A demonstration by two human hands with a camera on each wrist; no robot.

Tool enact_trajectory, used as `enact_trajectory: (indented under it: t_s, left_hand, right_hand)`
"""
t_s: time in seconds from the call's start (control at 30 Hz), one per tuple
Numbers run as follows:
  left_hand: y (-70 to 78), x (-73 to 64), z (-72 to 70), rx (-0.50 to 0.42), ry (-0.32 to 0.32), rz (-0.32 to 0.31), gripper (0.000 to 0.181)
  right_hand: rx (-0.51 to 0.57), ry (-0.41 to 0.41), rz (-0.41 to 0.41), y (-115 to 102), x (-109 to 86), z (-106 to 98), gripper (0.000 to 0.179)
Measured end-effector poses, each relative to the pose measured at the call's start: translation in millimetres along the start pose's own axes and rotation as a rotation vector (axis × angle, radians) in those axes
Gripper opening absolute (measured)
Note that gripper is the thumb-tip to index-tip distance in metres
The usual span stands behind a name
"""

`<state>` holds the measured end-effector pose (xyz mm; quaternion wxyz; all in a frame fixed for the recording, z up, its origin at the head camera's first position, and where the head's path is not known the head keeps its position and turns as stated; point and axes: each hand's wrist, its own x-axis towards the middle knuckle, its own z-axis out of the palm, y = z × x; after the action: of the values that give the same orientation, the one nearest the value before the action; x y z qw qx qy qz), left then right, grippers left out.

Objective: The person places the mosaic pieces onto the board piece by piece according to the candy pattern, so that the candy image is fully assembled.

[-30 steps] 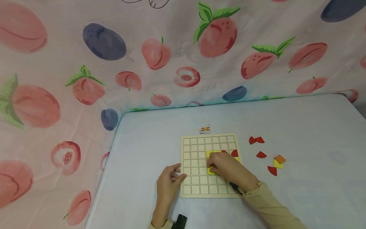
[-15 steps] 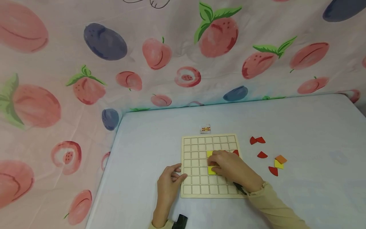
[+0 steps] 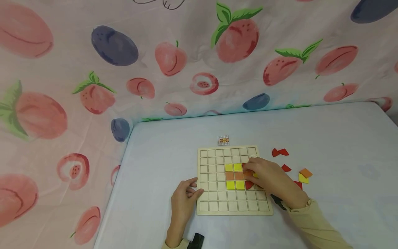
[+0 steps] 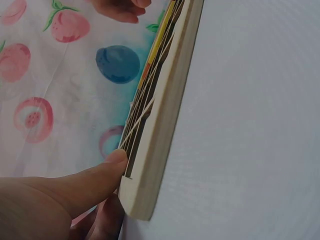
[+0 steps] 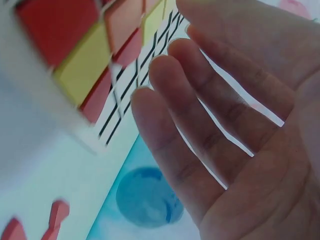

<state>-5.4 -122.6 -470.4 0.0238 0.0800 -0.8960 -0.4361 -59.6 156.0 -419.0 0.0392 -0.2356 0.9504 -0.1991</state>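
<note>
A pale wooden grid board [image 3: 217,204] lies flat on the table. My left hand [image 3: 182,199] holds its left edge; in the left wrist view the thumb [image 4: 102,176] rests on the rim with the fingers below. Yellow square tiles [image 3: 230,185], orange tiles [image 3: 229,176] and red quarter-round pieces [image 3: 249,185] sit in cells right of the board's middle. My right hand [image 3: 273,178] hovers over the board's right side, partly covering those pieces. In the right wrist view its fingers [image 5: 165,127] are spread and loosely bent, with nothing seen between them.
Right of the board lie several loose red quarter-round pieces [image 3: 283,151], an orange tile [image 3: 306,172] and a yellow tile [image 3: 303,178]. Behind the board is a small printed pattern card [image 3: 223,140]. A fruit-print cloth [image 3: 174,90] hangs at the back and left.
My right hand has drawn back to the right from the middle of the board, uncovering yellow and orange tiles and a red piece. The left hand has stayed at the board's edge.
</note>
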Motion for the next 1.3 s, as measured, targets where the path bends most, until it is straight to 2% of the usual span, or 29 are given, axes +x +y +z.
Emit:
enact_trajectory:
  t_s: [0.27,0.5,0.73,0.87,1.03,1.3]
  left_hand:
    - [-0.2,0.0,-0.1,-0.009,-0.007,0.006,0.042]
    - [-0.1,0.9,0.2,-0.009,-0.008,0.004,0.042]
    - [0.1,0.3,0.1,0.005,-0.003,-0.006,0.042]
    - [-0.1,-0.5,-0.1,0.006,-0.003,-0.014,0.042]
    - [0.1,-1.4,-0.4,-0.001,-0.005,-0.017,0.042]
    - [-1.0,0.3,0.8,-0.004,-0.006,-0.019,0.041]
  right_hand:
    - [-0.007,-0.037,0.107,14.6,-8.5,-14.5,0.019]
    - [-0.038,0.023,0.098,31.2,-22.8,-21.4,0.021]
    - [-0.039,0.055,0.145,47.9,-35.3,-26.4,0.025]
    - [-0.052,0.072,0.144,57.1,-41.5,-29.4,0.026]
    - [-0.047,0.061,0.159,68.5,-48.5,-32.7,0.027]
    - [-0.014,0.031,0.232,86.5,-61.1,-33.9,0.028]
